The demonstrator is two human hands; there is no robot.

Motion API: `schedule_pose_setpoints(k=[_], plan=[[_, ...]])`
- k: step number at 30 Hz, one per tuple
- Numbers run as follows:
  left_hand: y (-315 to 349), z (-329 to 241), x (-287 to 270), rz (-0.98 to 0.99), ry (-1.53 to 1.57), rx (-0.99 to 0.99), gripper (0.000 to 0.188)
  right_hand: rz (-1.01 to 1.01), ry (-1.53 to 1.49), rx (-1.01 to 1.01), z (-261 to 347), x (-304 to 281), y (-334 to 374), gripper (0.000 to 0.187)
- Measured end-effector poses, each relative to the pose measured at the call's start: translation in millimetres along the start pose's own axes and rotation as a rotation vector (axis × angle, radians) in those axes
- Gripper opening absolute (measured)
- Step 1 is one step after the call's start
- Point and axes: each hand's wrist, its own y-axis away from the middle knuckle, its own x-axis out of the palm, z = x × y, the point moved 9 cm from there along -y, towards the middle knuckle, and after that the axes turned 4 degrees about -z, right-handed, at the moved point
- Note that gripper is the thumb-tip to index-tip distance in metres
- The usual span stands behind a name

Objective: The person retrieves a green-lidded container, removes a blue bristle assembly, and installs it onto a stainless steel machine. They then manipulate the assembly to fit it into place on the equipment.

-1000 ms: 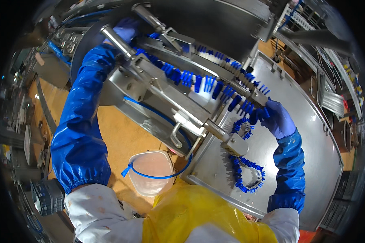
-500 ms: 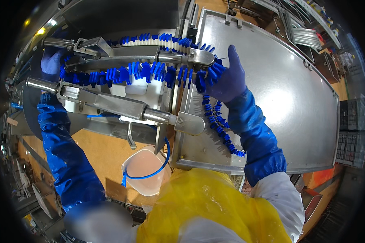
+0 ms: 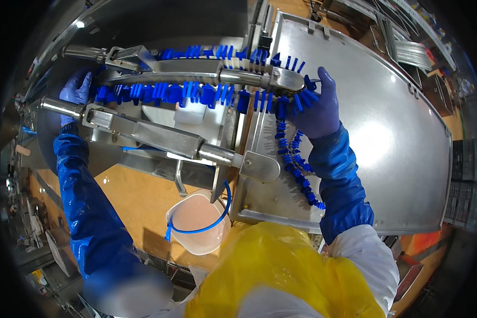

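Observation:
A toothed blue chain (image 3: 183, 94) is looped around the upper metal arm (image 3: 188, 69) of a machine. My right hand (image 3: 319, 110), in a purple glove, cups the loop at that arm's rounded right end, its thumb raised and spread; the other fingers are partly hidden by the blue teeth. At the far left my left hand (image 3: 75, 94), also gloved, is beside the chain's left end, behind the lower arm's rod. Its thumb stands apart. The lower metal arm (image 3: 159, 140) has no chain around it. Another length of blue chain (image 3: 297, 167) lies on the steel tabletop below my right hand.
A broad steel table (image 3: 387, 175) with a raised rim fills the right side. On the orange floor below the machine stands a whitish bin (image 3: 199, 225), a blue hose (image 3: 217, 222) curving over it. A metal handle (image 3: 180, 180) juts down from the machine frame.
The view has shifted, carrying the scene slightly right. My left hand shows more of its thumb and fingers beside the rod. My right hand stays at the chain's loop.

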Motion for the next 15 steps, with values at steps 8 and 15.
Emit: schedule_pose_setpoints(k=[8, 15], plan=[[-9.4, 7.6, 4.0, -0.08, -0.059, 0.01, 0.039, -0.318, 0.021, 0.066, 0.9, 0.7, -3.8, 0.06], [-6.1, 11.1, -4.6, -0.015, -0.206, 0.153, 0.039, -0.393, -0.033, 0.002, -11.0, -8.8, -4.6, 0.064]])
